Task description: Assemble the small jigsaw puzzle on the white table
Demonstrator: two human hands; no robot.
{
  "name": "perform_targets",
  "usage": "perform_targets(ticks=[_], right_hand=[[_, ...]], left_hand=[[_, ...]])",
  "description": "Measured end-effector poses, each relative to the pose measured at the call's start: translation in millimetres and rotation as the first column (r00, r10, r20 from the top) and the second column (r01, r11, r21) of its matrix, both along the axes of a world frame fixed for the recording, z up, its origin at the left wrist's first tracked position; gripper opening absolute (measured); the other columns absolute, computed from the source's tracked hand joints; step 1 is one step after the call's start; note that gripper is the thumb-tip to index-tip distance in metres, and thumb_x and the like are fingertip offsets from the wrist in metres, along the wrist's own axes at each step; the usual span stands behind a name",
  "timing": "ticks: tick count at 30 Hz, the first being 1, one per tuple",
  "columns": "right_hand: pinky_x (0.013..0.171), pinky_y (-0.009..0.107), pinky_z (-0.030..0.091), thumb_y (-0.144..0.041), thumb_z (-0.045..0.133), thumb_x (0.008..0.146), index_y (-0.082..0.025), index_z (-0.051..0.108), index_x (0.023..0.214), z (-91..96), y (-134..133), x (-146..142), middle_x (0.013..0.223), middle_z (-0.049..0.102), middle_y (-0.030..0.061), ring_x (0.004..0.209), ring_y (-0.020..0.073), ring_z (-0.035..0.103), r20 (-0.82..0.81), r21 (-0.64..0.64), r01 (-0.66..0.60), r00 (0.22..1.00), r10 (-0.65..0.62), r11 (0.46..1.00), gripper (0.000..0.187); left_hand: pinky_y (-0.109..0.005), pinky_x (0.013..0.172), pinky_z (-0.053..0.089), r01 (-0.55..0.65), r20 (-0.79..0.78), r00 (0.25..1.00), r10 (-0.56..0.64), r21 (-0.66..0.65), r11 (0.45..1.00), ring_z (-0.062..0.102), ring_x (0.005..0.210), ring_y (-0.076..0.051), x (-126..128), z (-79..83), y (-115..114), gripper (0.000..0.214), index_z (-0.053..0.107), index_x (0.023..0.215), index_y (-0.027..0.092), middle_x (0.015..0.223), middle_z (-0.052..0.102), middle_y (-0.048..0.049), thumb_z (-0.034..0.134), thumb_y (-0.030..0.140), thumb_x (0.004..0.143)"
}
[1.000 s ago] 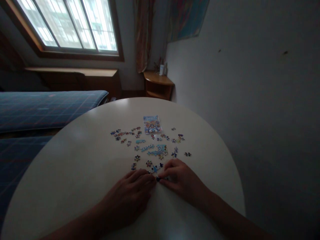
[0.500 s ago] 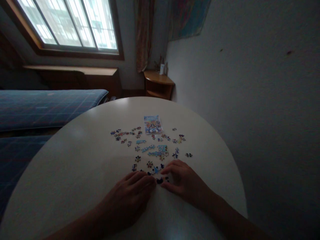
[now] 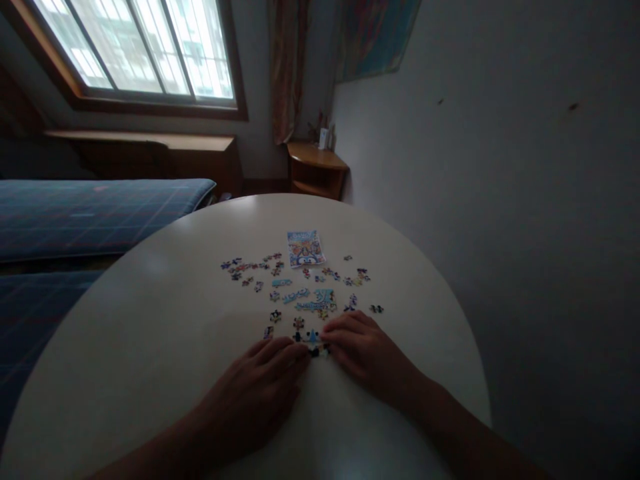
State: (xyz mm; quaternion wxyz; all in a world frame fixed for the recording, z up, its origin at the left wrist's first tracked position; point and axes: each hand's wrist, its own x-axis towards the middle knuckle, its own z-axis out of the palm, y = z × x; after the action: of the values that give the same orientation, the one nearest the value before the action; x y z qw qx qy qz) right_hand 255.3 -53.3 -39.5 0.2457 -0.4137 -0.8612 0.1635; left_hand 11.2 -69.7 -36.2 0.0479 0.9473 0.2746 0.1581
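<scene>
Where the fingers (image 3: pixel 340 344) of the right hand (image 3: pixel 367 357) curl down, they press a dark piece (image 3: pixel 315 351) onto the surface (image 3: pixel 150 320); whether they pinch it, I cannot tell. The left hand (image 3: pixel 260 393) lies flat beside it, fingers stretched. More pieces (image 3: pixel 250 270) and a card (image 3: pixel 305 248) lie beyond.

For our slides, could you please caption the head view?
The left hand and right hand meet at a few puzzle pieces on a round white table, with loose pieces beyond.
</scene>
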Motion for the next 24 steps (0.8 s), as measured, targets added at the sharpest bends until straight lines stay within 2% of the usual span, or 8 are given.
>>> perform_targets(ticks=[7, 13, 18, 24], right_hand=[[0.098, 0.041, 0.046, -0.015, 0.057, 0.091, -0.02, 0.068, 0.107, 2.4, 0.2, -0.2, 0.11, 0.069, 0.0057, 0.105, 0.0198, 0.059, -0.032, -0.009, -0.005, 0.999, 0.005, 1.0, 0.02], [0.097, 0.043, 0.046, -0.019, 0.063, 0.088, -0.02, 0.067, 0.108, 2.1, -0.7, -2.1, 0.111, 0.069, 0.0075, 0.108, 0.0226, 0.058, -0.014, -0.03, 0.016, 1.0, -0.017, 0.999, 0.021], [0.097, 0.042, 0.046, -0.017, 0.062, 0.089, -0.021, 0.068, 0.106, -0.5, 2.6, -0.1, 0.11, 0.07, 0.0054, 0.106, 0.0207, 0.059, -0.015, -0.007, -0.022, 1.0, 0.022, 1.0, 0.019], [0.099, 0.041, 0.045, -0.019, 0.062, 0.09, -0.022, 0.067, 0.108, 2.0, 5.3, 2.8, 0.111, 0.07, 0.0043, 0.108, 0.02, 0.059, -0.022, -0.006, -0.07, 0.997, 0.07, 0.998, 0.018]], left_hand=[[-0.044, 0.096, 0.051, -0.028, 0.016, 1.0, 0.027, 0.049, 0.998, 0.056, 0.115, -0.026, -1.7, -2.6, 0.2, 0.036, 0.053, 0.127, 0.016, 0.124, 0.063, -0.0085, 0.047, 0.012, 0.092], [-0.043, 0.097, 0.051, -0.04, 0.012, 0.999, 0.04, 0.031, 0.999, 0.056, 0.115, -0.025, -0.9, -2.4, -0.1, 0.038, 0.052, 0.129, 0.017, 0.125, 0.062, -0.0081, 0.049, 0.012, 0.091], [-0.043, 0.096, 0.052, -0.056, 0.028, 0.998, 0.055, 0.041, 0.998, 0.054, 0.116, -0.026, -0.6, -3.1, -0.2, 0.042, 0.05, 0.132, 0.017, 0.126, 0.061, -0.0087, 0.048, 0.011, 0.091], [-0.046, 0.097, 0.052, -0.092, 0.004, 0.996, 0.092, -0.01, 0.996, 0.054, 0.115, -0.027, -1.1, -3.9, -0.6, 0.043, 0.05, 0.133, 0.019, 0.125, 0.059, -0.0087, 0.049, 0.014, 0.091]])
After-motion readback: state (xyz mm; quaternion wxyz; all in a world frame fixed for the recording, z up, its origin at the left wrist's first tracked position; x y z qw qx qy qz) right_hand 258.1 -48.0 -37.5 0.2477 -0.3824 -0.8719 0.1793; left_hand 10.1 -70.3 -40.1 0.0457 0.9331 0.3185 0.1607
